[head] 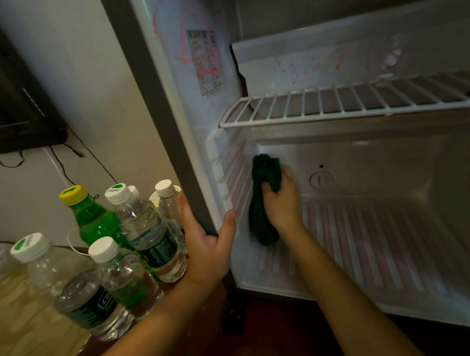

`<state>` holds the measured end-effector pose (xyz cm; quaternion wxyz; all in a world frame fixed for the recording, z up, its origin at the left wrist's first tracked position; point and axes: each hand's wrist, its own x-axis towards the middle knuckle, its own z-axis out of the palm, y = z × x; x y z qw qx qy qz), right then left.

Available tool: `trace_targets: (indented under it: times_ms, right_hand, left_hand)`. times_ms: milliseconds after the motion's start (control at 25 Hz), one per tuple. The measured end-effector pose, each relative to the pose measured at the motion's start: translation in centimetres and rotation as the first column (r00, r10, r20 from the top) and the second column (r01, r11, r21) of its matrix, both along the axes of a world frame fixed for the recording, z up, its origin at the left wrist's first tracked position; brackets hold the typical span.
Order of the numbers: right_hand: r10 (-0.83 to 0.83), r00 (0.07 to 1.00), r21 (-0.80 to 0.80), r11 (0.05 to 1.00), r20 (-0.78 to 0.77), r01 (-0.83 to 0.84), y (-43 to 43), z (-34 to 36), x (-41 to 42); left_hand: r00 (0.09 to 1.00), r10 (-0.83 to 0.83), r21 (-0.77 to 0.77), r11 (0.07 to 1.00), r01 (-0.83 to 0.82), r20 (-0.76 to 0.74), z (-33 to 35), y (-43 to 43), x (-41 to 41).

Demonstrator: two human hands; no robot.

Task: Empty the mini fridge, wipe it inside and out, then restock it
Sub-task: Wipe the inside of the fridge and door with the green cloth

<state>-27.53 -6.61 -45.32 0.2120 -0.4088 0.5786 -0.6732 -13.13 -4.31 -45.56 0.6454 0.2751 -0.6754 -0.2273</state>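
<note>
The mini fridge stands open with nothing on its shelves; a white wire shelf spans it above a ribbed floor. My right hand is inside and grips a dark green cloth, pressing it against the back left corner of the lower compartment. My left hand holds the fridge's grey left front edge, thumb inside and fingers on the outer side. Several clear water bottles and a green soda bottle with a yellow cap stand to the left of the fridge.
A dark flat screen with hanging cables is on the wall at far left. A label sticker and red scribbles mark the fridge's inner left wall. A round dial sits on the rear wall. The bottles crowd the surface beside my left forearm.
</note>
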Motion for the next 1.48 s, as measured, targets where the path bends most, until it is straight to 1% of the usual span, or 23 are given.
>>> trace_targets:
  times_ms: [120,200,320,360,440,520,640,760,840,880,920,960,1000,1040,1080,1120,1160,1240,1320,1360,1400,1480]
  right_hand:
    - [0.0,0.99,-0.07,0.997,-0.14,-0.01,2.7,-2.2,1.5]
    - [-0.016,0.964,-0.103,0.995,-0.264,-0.012,3.1,-3.3,1.3]
    - [-0.092,0.878,-0.144,0.989,-0.469,0.027,1.7,-3.6,0.1]
    - [-0.126,0.856,-0.151,0.987,-0.501,0.057,1.2,-3.5,-0.2]
    - [-0.148,0.85,-0.146,0.986,-0.505,0.084,0.9,-3.5,-0.4]
    - [-0.137,0.86,-0.158,0.985,-0.492,0.066,1.5,-3.6,0.2]
    - [-0.124,0.839,-0.17,0.985,-0.529,0.038,4.4,-3.8,1.9]
    - [-0.086,0.817,-0.181,0.983,-0.57,-0.022,8.4,-4.0,4.2]
    - [-0.014,0.789,-0.145,0.985,-0.614,-0.095,10.5,-4.5,5.2]
    - [0.016,0.792,-0.134,0.983,-0.61,-0.124,11.3,-4.6,5.4]
    - [0.045,0.841,-0.132,0.982,-0.539,-0.137,11.7,-4.4,5.3]
    - [0.073,0.921,-0.132,0.982,-0.382,-0.133,11.9,-3.8,5.0]
    - [0.088,0.982,-0.13,0.985,-0.169,-0.111,11.7,-2.5,4.5]
    - [0.085,0.996,-0.134,0.988,0.04,-0.079,11.0,-0.8,3.7]
    - [0.065,0.982,-0.124,0.991,0.178,-0.043,9.6,1.0,2.6]
    - [0.048,0.974,-0.098,0.995,0.221,-0.027,7.8,2.8,1.5]
    - [0.05,0.978,-0.072,0.997,0.2,-0.036,6.2,4.8,0.9]
    - [0.046,0.997,-0.058,0.997,0.057,-0.043,3.9,6.9,1.4]
    - [-0.022,0.994,-0.134,0.991,-0.106,0.008,3.7,6.6,3.0]
    - [-0.036,0.985,-0.176,0.984,-0.166,0.007,4.4,5.8,3.7]
    - [-0.035,0.979,-0.198,0.98,-0.2,-0.005,5.3,4.9,4.3]
    - [-0.003,0.981,-0.214,0.976,-0.193,-0.039,7.3,3.1,5.2]
  left_hand:
    - [1.0,-0.021,-0.01,1.0,0.021,-0.003,0.2,0.0,-0.1]
    - [1.0,-0.015,-0.014,1.0,0.015,0.0,0.4,0.0,-0.2]
    - [1.0,-0.011,-0.011,1.0,0.011,-0.017,0.1,0.0,-0.2]
    - [1.0,-0.007,-0.004,1.0,0.007,-0.017,0.1,0.1,-0.2]
    - [1.0,0.008,0.005,1.0,-0.008,-0.016,0.1,0.1,-0.2]
    - [1.0,0.006,-0.003,1.0,-0.006,-0.017,0.2,0.2,-0.2]
    - [1.0,0.022,-0.019,1.0,-0.023,-0.009,0.2,0.1,-0.2]
    - [0.999,0.039,-0.035,0.999,-0.038,0.009,0.3,0.4,-0.3]
    - [0.999,0.039,-0.022,0.999,-0.039,0.022,0.5,0.6,-0.4]
    - [0.999,0.035,-0.017,0.999,-0.034,0.03,0.5,0.7,-0.3]
    - [0.999,0.029,-0.017,0.999,-0.028,0.034,0.5,0.7,-0.2]
    - [0.999,0.017,-0.017,1.0,-0.016,0.036,0.6,0.7,-0.1]
    - [0.999,-0.002,-0.011,1.0,0.003,0.038,0.6,0.7,0.0]
    - [0.999,-0.017,-0.006,1.0,0.018,0.039,0.6,0.7,0.0]
    - [0.999,-0.024,-0.006,1.0,0.024,0.045,0.7,0.7,0.1]
    - [0.999,-0.016,-0.009,1.0,0.017,0.052,0.7,0.7,0.1]
    - [0.998,-0.005,-0.014,1.0,0.006,0.056,0.6,0.5,0.1]
    - [0.999,0.007,-0.01,1.0,-0.007,0.043,0.6,0.5,-0.1]
    - [1.0,-0.017,-0.014,1.0,0.017,0.025,0.8,0.6,-0.1]
    - [1.0,-0.023,-0.031,0.999,0.024,0.016,0.9,0.7,-0.2]
    - [1.0,-0.011,-0.053,0.999,0.012,0.025,0.9,0.8,-0.2]
    - [0.996,0.028,-0.063,0.998,-0.023,0.083,0.6,0.9,0.0]
